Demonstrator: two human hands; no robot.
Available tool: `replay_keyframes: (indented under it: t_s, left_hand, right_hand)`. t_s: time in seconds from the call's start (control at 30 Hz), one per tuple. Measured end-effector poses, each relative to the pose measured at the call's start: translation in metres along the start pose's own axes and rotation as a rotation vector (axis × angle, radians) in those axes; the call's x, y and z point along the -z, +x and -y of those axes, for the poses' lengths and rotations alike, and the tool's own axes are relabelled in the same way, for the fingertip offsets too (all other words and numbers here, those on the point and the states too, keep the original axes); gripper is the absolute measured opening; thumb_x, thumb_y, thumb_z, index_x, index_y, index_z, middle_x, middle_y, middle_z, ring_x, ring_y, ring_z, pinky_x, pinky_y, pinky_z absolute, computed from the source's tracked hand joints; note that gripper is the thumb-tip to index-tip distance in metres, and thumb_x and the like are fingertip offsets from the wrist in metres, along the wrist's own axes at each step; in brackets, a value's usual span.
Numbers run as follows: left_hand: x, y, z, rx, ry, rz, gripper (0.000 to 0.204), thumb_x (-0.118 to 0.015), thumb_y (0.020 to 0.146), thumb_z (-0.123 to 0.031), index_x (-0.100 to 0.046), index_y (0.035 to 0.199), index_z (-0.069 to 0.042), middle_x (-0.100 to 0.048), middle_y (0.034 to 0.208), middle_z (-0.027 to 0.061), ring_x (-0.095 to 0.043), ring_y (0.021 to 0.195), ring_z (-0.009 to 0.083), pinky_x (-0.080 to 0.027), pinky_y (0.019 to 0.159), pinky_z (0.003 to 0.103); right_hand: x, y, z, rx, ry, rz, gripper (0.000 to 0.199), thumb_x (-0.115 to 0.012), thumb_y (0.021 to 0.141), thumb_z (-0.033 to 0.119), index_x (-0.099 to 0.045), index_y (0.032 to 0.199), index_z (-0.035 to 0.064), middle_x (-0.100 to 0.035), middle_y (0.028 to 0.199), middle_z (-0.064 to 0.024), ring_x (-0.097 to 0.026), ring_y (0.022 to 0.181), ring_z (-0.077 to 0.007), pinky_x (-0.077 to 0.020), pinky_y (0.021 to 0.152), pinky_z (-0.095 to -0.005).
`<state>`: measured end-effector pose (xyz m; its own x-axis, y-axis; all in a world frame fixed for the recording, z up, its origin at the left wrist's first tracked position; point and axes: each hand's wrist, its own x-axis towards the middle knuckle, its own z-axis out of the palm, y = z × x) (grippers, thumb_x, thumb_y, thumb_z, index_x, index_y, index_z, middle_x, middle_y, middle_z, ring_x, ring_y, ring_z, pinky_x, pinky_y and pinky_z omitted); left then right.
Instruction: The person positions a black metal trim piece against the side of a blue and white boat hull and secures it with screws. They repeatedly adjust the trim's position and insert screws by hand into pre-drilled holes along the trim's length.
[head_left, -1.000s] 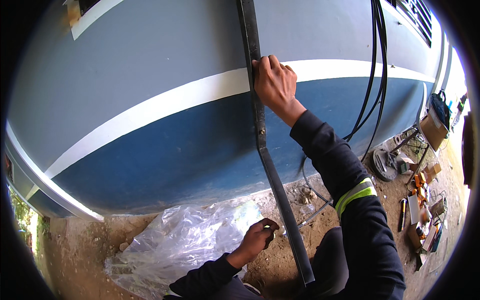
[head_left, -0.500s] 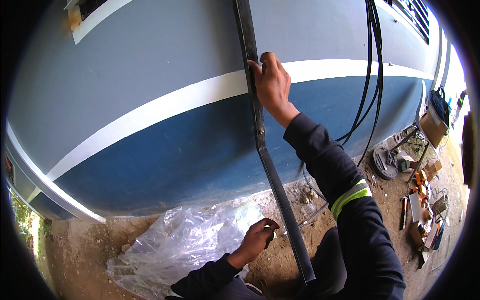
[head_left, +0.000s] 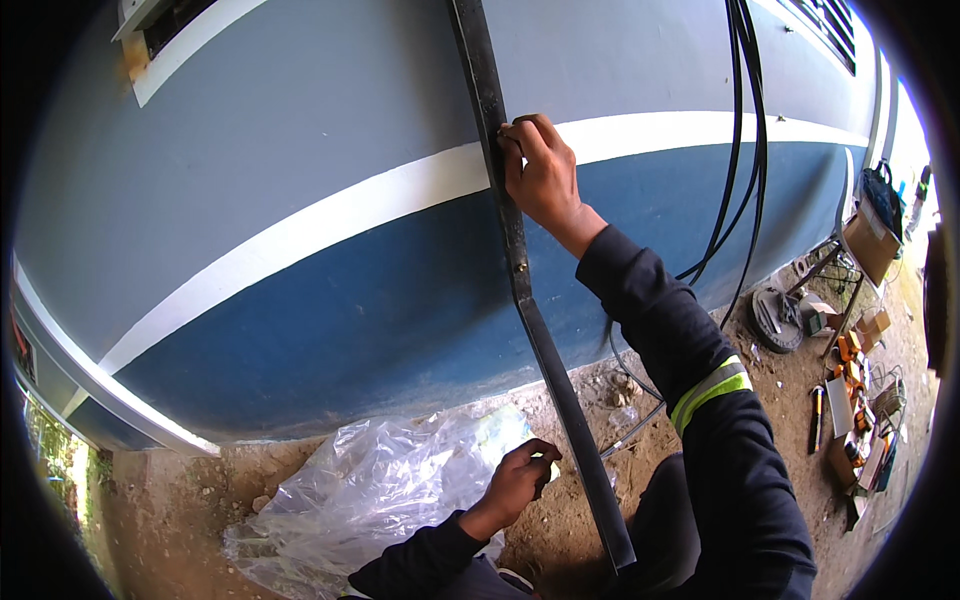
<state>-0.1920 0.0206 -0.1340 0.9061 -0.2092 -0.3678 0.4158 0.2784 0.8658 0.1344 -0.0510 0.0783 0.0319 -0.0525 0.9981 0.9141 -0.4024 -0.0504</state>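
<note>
A long black metal bar (head_left: 508,215) runs down in front of the wall, with a bend partway and a small bolt (head_left: 521,268) just above that bend. My right hand (head_left: 545,175) is at the bar's upper part, thumb and fingertips pinched together against its right edge. Whatever small thing is between those fingertips is hidden. Lower down, my left hand (head_left: 512,488) hovers left of the bar, apart from it, with curled fingers. I cannot make out what it holds, if anything. Beneath it, a crumpled clear plastic sheet (head_left: 375,495) lies on the ground.
The wall (head_left: 330,310) is grey above, blue below, with a white stripe. Black cables (head_left: 738,130) hang on the right. Farther right on the dirt are a round dark base (head_left: 775,320), a hammer-like tool (head_left: 817,420), a cardboard box (head_left: 870,250) and several orange tools (head_left: 850,360).
My right hand's fingers have closed from a more spread pose into a pinch at the bar's edge. My left hand has barely moved. The view has shifted slightly.
</note>
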Motion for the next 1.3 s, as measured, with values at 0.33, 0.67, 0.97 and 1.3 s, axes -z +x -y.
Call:
replay_keyframes:
  t_s: [0.33,0.67,0.97,1.3]
  left_hand:
    - [-0.001,0.005,0.002,-0.005,0.052,-0.007,0.019,-0.055,0.11,-0.017,-0.063,0.116,-0.001,-0.042,0.065,-0.005,-0.033,0.052,0.005,-0.024,0.049,0.026]
    - [0.001,-0.009,0.0,0.004,-0.005,-0.022,0.017,-0.056,0.111,-0.018,-0.064,0.115,-0.004,-0.044,0.066,-0.0063,-0.034,0.052,0.005,-0.024,0.049,0.026]
    - [-0.001,-0.015,-0.004,0.025,0.048,-0.057,0.015,-0.056,0.109,-0.018,-0.064,0.11,-0.006,-0.041,0.066,-0.0081,-0.034,0.053,0.0046,-0.025,0.049,0.025]
    - [-0.004,-0.022,-0.005,-0.052,0.201,-0.041,0.016,-0.055,0.111,-0.021,-0.063,0.113,-0.007,-0.041,0.063,-0.0054,-0.035,0.051,0.0052,-0.027,0.047,0.024]
  right_hand:
    - [-0.024,-0.005,0.023,-0.305,-0.031,-0.162,0.013,-0.07,0.092,0.0,-0.058,0.09,0.0003,-0.066,0.091,-0.0197,-0.066,0.077,-0.0446,-0.0544,0.068,-0.0526]
    - [0.0,0.002,0.007,0.004,-0.273,0.184,0.015,-0.066,0.095,0.009,-0.055,0.105,0.0033,-0.06,0.092,-0.0165,-0.064,0.076,-0.0382,-0.0522,0.071,-0.0483]
    - [0.025,0.03,-0.044,0.648,-0.665,0.541,0.035,-0.067,0.087,0.014,-0.058,0.121,0.0089,-0.061,0.089,-0.0085,-0.063,0.073,-0.0217,-0.0476,0.073,-0.0402]
    - [-0.006,0.0,-0.02,0.325,-0.588,0.376,0.04,-0.065,0.079,0.017,-0.063,0.106,-0.0122,-0.062,0.071,-0.0142,-0.063,0.057,-0.0265,-0.0448,0.059,-0.0432]
